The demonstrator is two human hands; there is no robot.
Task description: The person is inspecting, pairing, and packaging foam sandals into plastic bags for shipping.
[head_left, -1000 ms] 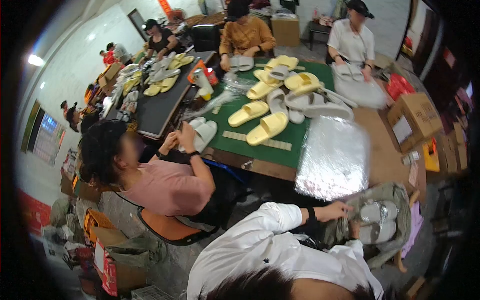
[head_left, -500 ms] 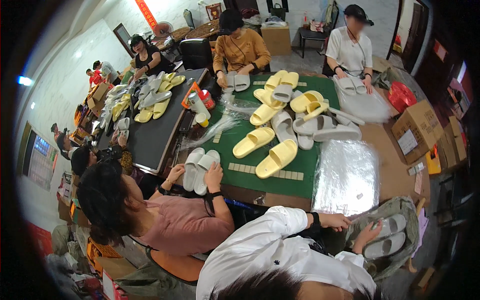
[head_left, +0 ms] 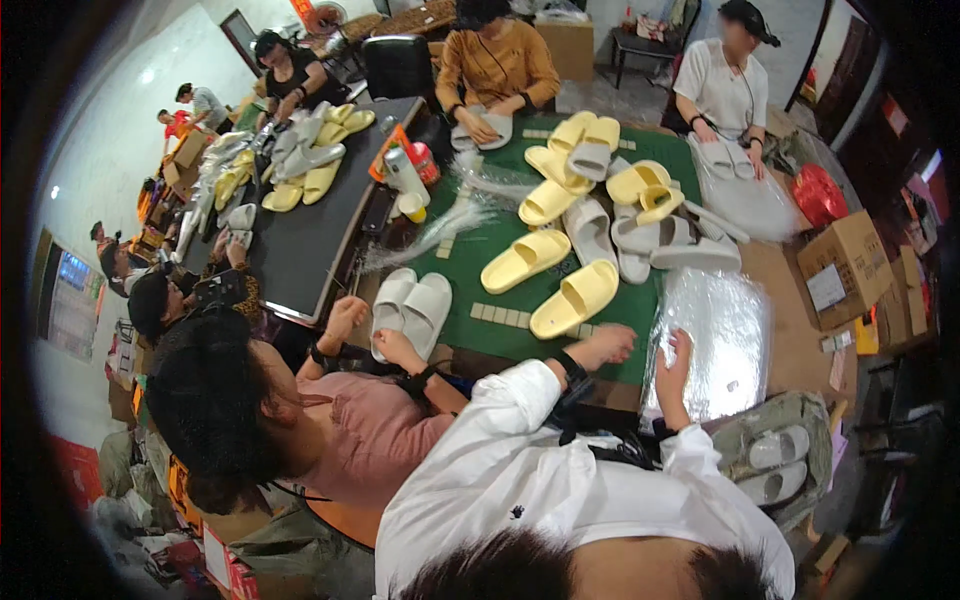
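The right grip (head_left: 675, 368) is standing open at the left edge of the plastic film (head_left: 728, 330), which is lying on the table (head_left: 632, 305); the left grip (head_left: 603, 347) is hanging curled, contents untellable. The film is looking light, limp, slippery, probably wanting a corner pinch. Beyond, smooth, chunky yellow slippers (head_left: 588, 290) are resting.

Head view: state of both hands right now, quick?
Left hand: fingers curled, over the green mat; whether it holds anything cannot be told.
Right hand: looks open, at the left side of the clear plastic stack; contact unclear.
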